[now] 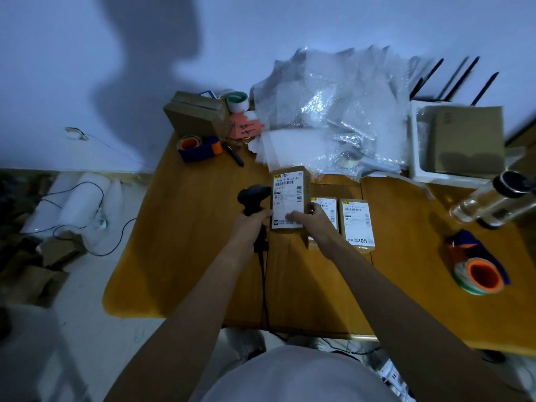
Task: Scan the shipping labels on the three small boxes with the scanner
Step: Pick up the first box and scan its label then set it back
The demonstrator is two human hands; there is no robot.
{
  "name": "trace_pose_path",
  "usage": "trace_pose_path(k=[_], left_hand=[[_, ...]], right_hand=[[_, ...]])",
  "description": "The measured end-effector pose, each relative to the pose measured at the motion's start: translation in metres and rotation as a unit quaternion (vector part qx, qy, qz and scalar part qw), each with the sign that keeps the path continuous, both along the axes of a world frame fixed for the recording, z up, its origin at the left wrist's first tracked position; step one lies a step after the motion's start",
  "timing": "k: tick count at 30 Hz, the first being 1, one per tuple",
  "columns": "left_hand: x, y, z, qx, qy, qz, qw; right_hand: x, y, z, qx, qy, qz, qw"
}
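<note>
Scanner [255, 195] sits in the left hand [250, 224], whose fingers are wrapped around its black handle; its head rises above the fist and lies just beside the left edge of the raised box [290, 198], with a dark cable [264, 285] hanging from the handle toward the near edge of the tabletop [179, 242]. The right hand [311, 223] grips that raised box at its lower right corner, thumb pressed on the white shipping label [288, 197], the label face turned up toward the camera. The box is held between the two hands, tilted, its lower end close above the wood near the middle of the tabletop.

Two more small boxes lie flat just to the right: the middle box [327, 211], partly hidden behind the right hand, and the right box [358, 224], side by side and nearly touching, both with labels up.

Toward the far edge lie a heap of bubble wrap [333, 111], a stack of brown cartons [197, 114] at the far left corner, and a blue tape dispenser [198, 147] with an orange core beside a black marker [233, 153]. A second tape dispenser [480, 268] rests near the right edge, a clear bottle [490, 203] lies beyond it, and a white tray [417, 146] holds flat cardboard at the far right.
</note>
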State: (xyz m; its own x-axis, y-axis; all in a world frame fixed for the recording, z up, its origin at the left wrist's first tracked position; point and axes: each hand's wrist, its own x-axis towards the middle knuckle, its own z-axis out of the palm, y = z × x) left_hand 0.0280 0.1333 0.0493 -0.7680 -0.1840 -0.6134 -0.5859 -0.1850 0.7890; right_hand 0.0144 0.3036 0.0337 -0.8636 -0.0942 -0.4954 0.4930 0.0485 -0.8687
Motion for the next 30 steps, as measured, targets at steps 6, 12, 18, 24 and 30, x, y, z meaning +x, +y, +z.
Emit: trace_pose_path(k=[6, 12, 18, 24, 30], left_hand=[[-0.011, 0.017, 0.025, -0.043, 0.058, -0.075, 0.995], [-0.015, 0.031, 0.048, -0.029, 0.085, -0.095, 0.991], [-0.011, 0.040, 0.055, -0.018, 0.100, -0.104, 0.989], [-0.004, 0.041, 0.054, -0.013, 0.085, -0.107, 0.991], [0.005, 0.035, 0.049, 0.041, 0.074, -0.125, 0.989]], right_hand=[[-0.001, 0.021, 0.021, -0.012, 0.050, -0.004, 0.999], [-0.004, 0.042, 0.041, -0.020, 0.061, -0.025, 0.998], [0.004, 0.048, 0.045, -0.034, 0.077, -0.033, 0.996], [0.008, 0.055, 0.037, -0.025, 0.087, -0.031, 0.995], [0.018, 0.068, 0.026, -0.003, 0.084, -0.033, 0.996]])
